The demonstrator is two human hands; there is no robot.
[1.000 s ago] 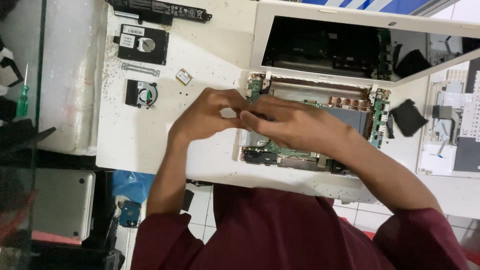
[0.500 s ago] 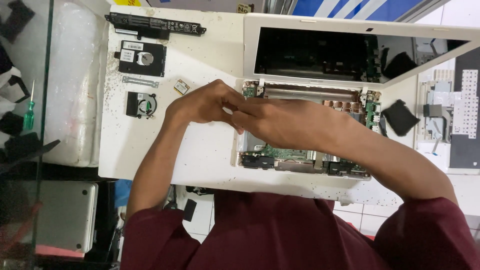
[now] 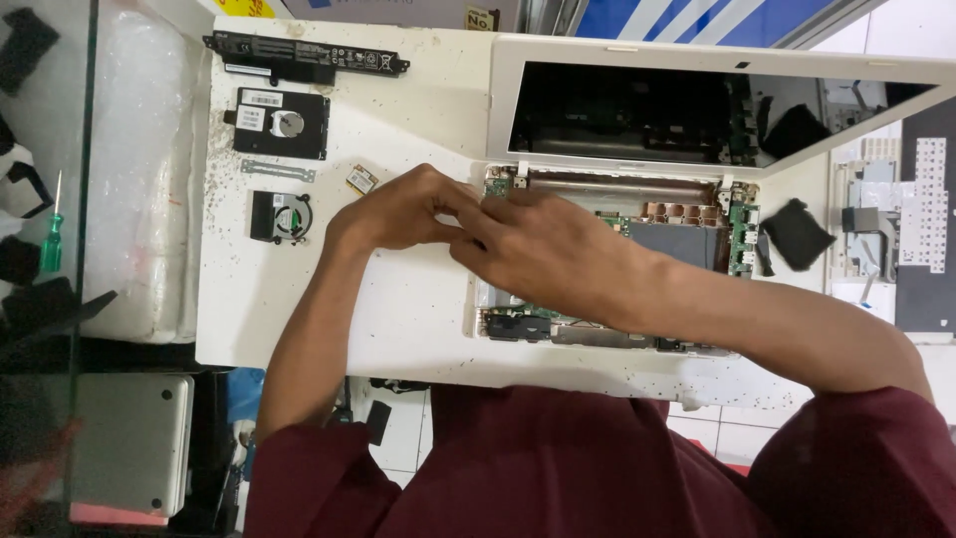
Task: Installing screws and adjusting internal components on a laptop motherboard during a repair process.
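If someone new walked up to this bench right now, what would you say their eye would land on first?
Probably the opened white laptop in the middle of the white table, its base stripped to bare circuit boards and its dark screen laid back. The left hand and right hand meet over its upper left corner. To the left, removed parts lie in a column: a long black battery, a hard drive and a small fan.

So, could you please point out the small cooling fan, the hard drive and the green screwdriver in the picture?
Cooling fan (image 3: 280,216): head view, on the round blade part in the middle of it.
Hard drive (image 3: 282,124): head view, on the centre of its black top.
Green screwdriver (image 3: 51,249): head view, on its green handle.
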